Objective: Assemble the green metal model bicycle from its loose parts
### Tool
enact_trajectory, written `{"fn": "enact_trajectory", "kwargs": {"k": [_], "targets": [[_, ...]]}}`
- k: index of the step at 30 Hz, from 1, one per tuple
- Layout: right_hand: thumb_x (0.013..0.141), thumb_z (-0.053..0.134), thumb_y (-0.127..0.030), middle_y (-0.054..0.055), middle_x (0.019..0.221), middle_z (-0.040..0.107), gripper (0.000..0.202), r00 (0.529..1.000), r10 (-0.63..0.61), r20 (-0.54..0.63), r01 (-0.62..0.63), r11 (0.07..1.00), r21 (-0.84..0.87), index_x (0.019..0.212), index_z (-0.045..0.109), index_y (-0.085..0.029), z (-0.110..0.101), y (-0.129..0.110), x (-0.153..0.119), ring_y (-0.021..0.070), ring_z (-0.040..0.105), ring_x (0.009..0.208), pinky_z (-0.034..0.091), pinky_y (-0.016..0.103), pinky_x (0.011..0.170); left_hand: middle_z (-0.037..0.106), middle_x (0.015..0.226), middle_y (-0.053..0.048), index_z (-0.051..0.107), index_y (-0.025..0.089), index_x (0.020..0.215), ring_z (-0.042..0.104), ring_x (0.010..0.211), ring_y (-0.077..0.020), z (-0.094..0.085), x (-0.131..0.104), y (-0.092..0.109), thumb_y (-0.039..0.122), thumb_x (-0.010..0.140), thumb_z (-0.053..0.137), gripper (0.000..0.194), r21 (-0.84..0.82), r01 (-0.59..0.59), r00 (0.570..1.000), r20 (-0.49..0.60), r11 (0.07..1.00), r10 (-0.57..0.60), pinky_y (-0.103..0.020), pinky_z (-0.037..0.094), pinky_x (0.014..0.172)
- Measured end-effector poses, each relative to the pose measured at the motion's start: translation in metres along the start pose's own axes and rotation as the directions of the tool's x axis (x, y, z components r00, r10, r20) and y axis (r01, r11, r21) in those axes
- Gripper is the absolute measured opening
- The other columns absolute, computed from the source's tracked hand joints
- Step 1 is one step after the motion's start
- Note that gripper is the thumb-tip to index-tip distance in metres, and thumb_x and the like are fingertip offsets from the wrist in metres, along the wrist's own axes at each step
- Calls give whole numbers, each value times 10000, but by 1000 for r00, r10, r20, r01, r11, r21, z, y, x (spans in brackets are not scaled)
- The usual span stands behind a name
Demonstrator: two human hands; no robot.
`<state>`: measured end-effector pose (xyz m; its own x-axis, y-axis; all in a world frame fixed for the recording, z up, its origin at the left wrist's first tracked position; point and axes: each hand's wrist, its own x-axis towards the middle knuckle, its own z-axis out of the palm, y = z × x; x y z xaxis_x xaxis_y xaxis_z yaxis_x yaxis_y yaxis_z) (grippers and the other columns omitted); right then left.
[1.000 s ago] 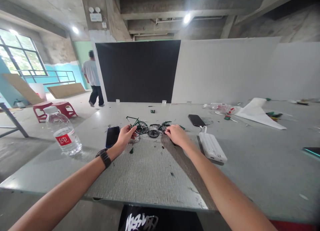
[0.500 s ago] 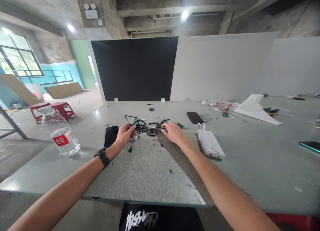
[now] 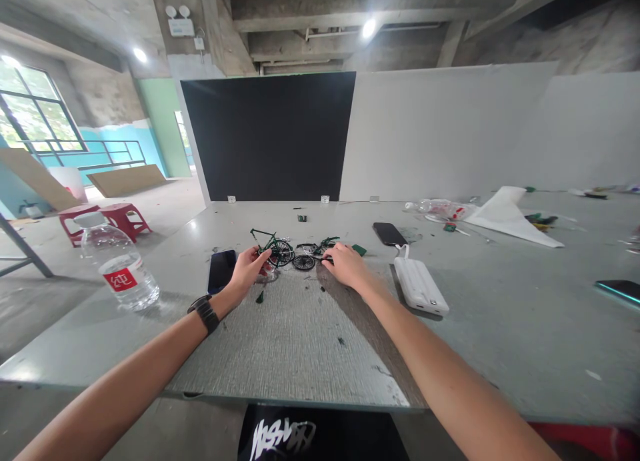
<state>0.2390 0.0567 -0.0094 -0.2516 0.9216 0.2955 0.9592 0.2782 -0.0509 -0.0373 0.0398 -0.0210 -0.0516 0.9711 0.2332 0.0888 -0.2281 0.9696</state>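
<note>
Two forearms reach forward over the grey table [image 3: 500, 328]. Left hand [image 3: 247, 271], fingers curled, pinches the green model bicycle [image 3: 273, 246] at its wheel; right hand [image 3: 345, 264], fingers together, grips a second bicycle part [image 3: 313, 254]. Water bottle [image 3: 117, 264] stands capped at left, its contents unclear; power bank [image 3: 419, 285] lies right.

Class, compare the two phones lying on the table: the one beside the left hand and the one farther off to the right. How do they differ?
The phone by the left hand lies close beside the left hand, its screen catching a bluish sheen; the farther phone looks plain black. The first is near the water bottle; the second lies just beyond the white power bank. Both lie flat, dark, rectangular.
</note>
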Motion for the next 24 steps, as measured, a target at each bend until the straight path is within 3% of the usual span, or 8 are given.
{"fn": "enact_trajectory", "kwargs": {"k": [6, 13, 18, 24], "targets": [[1013, 509, -316, 109, 1201, 651, 277, 999, -26, -24, 27, 1000, 9, 1214, 672, -217, 0, -3, 6, 252, 595, 1139, 443, 334, 916, 674, 706, -53, 596, 152, 799, 628, 569, -121, 0, 1, -1, 475, 832, 705, 342, 21, 1, 1000, 5, 1000, -1, -203, 469, 474], [1023, 489, -271, 121, 1226, 654, 304, 998, -69, 0, 69, 998, -14, 1268, 659, -215, -4, -15, 32, 256, 599, 1131, 434, 333, 923, 684, 737, -67, 613, 144, 831, 610, 547, -122, 1, 2, -2, 486, 827, 701, 354, 22, 8, 1000, 5, 1000, -8, -220, 480, 461], [1027, 488, -307, 118, 1200, 664, 269, 998, -57, 3, 57, 998, -18, 1160, 702, -215, 0, -22, 45, 259, 591, 1134, 426, 330, 913, 701, 780, -81, 605, 147, 819, 628, 569, -129, 1, 3, -3, 492, 824, 704, 359, 16, -12, 1000, 14, 1000, 12, -231, 501, 478], [1015, 512, -299, 103, 1143, 682, 235, 999, -33, -2, 33, 999, 11, 1078, 720, -210, 1, -25, 43, 235, 610, 1069, 423, 306, 867, 682, 742, -63, 607, 152, 825, 622, 554, -128, 0, 4, -5, 501, 826, 707, 362, 29, -12, 1000, 17, 1000, 12, -219, 488, 457]]}}
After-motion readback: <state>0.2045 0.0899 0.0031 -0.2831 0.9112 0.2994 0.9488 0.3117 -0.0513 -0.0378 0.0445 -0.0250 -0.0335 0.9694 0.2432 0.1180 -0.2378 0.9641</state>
